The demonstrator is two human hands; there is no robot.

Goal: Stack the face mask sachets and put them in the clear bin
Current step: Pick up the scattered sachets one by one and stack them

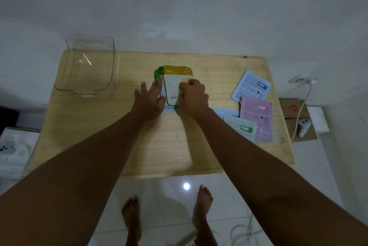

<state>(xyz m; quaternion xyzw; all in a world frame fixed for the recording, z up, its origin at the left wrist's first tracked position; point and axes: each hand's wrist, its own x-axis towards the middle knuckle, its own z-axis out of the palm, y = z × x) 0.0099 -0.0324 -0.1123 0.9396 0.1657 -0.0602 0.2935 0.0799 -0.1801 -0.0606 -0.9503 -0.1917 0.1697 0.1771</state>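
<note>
While left hand [151, 98] splays, right hand [193, 94] presses stack [175, 84].

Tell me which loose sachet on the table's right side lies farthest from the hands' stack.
The pale blue-white sachet, tilted, at the far right of the wooden table; the pink sachet and green-labelled sachet lie nearer the person.

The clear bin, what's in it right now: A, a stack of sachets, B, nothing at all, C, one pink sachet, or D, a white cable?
B: the clear bin at the table's far left corner shows only bare wood through its walls, while the stack sits mid-table under the left hand and right hand, and the pink sachet lies to the right.
</note>
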